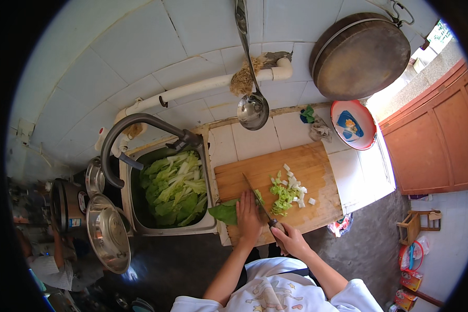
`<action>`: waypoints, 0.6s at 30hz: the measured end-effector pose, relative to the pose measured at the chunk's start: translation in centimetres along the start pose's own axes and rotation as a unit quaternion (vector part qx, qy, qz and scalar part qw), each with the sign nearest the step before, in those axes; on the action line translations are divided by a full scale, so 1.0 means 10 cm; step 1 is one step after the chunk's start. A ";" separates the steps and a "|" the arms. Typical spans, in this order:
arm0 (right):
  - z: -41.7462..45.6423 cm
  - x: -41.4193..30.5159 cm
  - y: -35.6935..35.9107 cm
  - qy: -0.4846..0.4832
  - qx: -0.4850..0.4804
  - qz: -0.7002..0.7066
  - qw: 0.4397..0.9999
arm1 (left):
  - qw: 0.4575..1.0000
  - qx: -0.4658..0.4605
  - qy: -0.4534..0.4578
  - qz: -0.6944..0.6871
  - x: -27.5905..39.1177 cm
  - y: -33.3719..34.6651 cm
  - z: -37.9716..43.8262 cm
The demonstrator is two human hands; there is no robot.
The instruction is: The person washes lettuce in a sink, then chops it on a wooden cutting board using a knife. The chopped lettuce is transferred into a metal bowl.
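My right hand (pixel 289 240) grips the wooden handle of a kitchen knife (pixel 257 197), seen nearly edge-on over the wooden cutting board (pixel 234 171). My left hand (pixel 249 218) lies flat with its fingers together, pressing a green cabbage leaf (pixel 224 212) against the board. Part of that leaf hangs past the board's left edge, and a strip of it shows beside the blade. To the right of the knife sit chopped leaf pieces (pixel 282 199) and white stem pieces (pixel 296 185). How much leaf lies beneath my palm is hidden.
Left of the board, a sink (pixel 213 222) holds many cabbage leaves (pixel 175 187) under a curved faucet (pixel 111 150). A ladle (pixel 253 111) hangs above. An enamel basin (pixel 368 134) stands at the back right. Metal bowls (pixel 109 234) and another person (pixel 56 269) are at left.
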State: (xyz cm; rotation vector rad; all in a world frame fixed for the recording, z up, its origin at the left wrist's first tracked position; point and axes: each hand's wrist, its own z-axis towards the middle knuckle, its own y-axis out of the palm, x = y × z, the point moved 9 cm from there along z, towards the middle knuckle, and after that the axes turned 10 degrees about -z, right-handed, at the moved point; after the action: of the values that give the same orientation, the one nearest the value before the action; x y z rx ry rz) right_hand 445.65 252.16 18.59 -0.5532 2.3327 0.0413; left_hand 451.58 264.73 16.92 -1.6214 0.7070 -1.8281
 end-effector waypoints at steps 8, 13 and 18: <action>0.54 -0.47 -0.04 -0.046 -0.004 0.049 0.998 | 1.000 -0.007 -0.007 0.022 0.02 0.06 0.01; 0.44 -0.39 -0.25 -0.033 0.015 0.032 0.999 | 1.000 -0.020 0.010 -0.004 0.03 0.02 -0.01; 0.14 -0.23 -0.24 -0.022 0.008 0.049 0.999 | 0.999 -0.038 0.010 -0.027 0.02 0.02 -0.03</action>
State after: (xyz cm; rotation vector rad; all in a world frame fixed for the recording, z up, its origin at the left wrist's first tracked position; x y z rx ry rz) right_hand 449.03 251.06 19.35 -0.4263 2.3141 0.0792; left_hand 451.32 264.48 16.85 -1.6880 0.7561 -1.8774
